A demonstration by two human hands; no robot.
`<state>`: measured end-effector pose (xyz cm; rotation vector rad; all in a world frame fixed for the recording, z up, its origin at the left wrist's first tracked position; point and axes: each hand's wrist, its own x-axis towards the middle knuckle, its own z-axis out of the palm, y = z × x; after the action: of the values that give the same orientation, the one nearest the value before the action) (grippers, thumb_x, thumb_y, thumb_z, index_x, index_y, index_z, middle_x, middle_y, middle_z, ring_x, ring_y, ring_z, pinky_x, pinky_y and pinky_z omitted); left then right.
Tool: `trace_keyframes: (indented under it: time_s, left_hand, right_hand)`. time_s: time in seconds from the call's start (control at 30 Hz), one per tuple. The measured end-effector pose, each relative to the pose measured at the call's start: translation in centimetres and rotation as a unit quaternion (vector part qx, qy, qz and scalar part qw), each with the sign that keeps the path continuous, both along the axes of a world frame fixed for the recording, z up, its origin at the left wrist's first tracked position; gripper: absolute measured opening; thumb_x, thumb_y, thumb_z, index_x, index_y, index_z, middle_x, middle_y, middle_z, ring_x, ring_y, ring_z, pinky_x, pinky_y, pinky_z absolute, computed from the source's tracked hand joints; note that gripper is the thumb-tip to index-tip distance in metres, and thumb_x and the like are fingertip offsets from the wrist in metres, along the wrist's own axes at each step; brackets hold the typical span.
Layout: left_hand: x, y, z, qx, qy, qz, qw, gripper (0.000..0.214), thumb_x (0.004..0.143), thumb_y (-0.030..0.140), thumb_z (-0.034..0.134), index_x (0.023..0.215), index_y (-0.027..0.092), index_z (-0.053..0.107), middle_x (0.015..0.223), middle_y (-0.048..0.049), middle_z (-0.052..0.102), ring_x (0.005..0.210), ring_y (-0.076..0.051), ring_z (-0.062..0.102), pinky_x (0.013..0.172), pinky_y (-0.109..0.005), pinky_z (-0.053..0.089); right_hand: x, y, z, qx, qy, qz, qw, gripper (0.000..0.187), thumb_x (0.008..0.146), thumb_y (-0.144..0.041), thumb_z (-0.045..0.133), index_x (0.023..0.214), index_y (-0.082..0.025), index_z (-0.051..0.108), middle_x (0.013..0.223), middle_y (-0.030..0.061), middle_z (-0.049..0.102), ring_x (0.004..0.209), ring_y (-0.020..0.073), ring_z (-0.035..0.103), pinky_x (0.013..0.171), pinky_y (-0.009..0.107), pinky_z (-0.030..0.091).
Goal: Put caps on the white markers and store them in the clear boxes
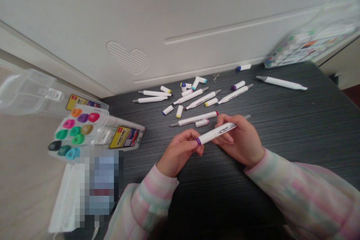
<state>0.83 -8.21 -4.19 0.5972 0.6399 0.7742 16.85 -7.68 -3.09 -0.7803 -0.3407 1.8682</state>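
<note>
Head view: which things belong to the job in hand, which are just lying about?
Likely the job:
purple-ended marker, held by left hand and right hand
loose markers
loose caps
filled marker case, left

Apparently lying about:
pixelated item, front left
second case, far right

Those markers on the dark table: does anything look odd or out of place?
Yes: several markers lie uncapped, with loose caps scattered among them. That looks untidy, since others sit together in the clear case.
</note>
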Motion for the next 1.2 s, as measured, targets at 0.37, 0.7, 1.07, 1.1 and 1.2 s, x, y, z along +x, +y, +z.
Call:
trace_keyframes:
  time_s: [0.37,0.7,1.07,1.1,1.2]
  left_hand:
    - [0.1,-0.01,0.12,0.015,0.035,0.011,0.999,0.021,0.068,0.031,0.068,0.067,0.014,0.056,0.055,0.0024,0.05,0.057,-0.011,0.046,0.06,-0.027,0.031]
    - [0.0,-0.09,0.06,0.018,0.068,0.007,0.998,0.028,0.068,0.038,0.069,0.06,0.014,0.057,0.056,0.0013,0.051,0.058,-0.011,0.046,0.06,-0.027,0.031]
    - [-0.01,-0.06,-0.23,0.047,0.088,-0.002,0.995,0.032,0.07,0.042,0.066,0.06,0.014,0.055,0.056,0.0014,0.05,0.058,-0.011,0.045,0.061,-0.027,0.031]
    - [-0.03,-0.05,-0.26,0.05,0.091,-0.005,0.995,0.032,0.07,0.043,0.066,0.059,0.014,0.055,0.056,0.0014,0.05,0.058,-0.011,0.045,0.061,-0.027,0.031]
    - [-0.08,0.0,-0.28,0.056,0.098,-0.01,0.994,0.033,0.069,0.044,0.066,0.059,0.015,0.054,0.057,0.0014,0.05,0.058,-0.012,0.045,0.062,-0.028,0.032]
  right_hand:
    - [0.05,0.22,0.1,-0.009,0.01,-0.003,1.0,0.037,0.081,-0.021,0.032,0.054,-0.015,0.056,0.03,-0.0039,0.028,0.032,0.0075,0.022,0.042,0.023,0.023]
    - [0.15,0.24,-0.05,-0.003,0.017,0.004,1.0,0.03,0.079,-0.024,0.038,0.056,-0.015,0.056,0.03,-0.0051,0.03,0.032,0.0065,0.023,0.042,0.022,0.024]
    - [0.15,0.18,0.23,-0.005,0.01,0.009,1.0,0.025,0.077,-0.024,0.042,0.056,-0.016,0.054,0.029,-0.0057,0.031,0.031,0.0061,0.023,0.042,0.022,0.024]
    - [0.15,0.18,0.24,-0.005,0.01,0.011,1.0,0.026,0.077,-0.025,0.042,0.057,-0.016,0.054,0.03,-0.0058,0.031,0.031,0.0062,0.023,0.042,0.022,0.024]
    - [0.14,0.2,0.24,-0.003,0.011,0.013,1.0,0.026,0.078,-0.025,0.04,0.057,-0.016,0.053,0.03,-0.006,0.03,0.031,0.0063,0.023,0.042,0.022,0.024]
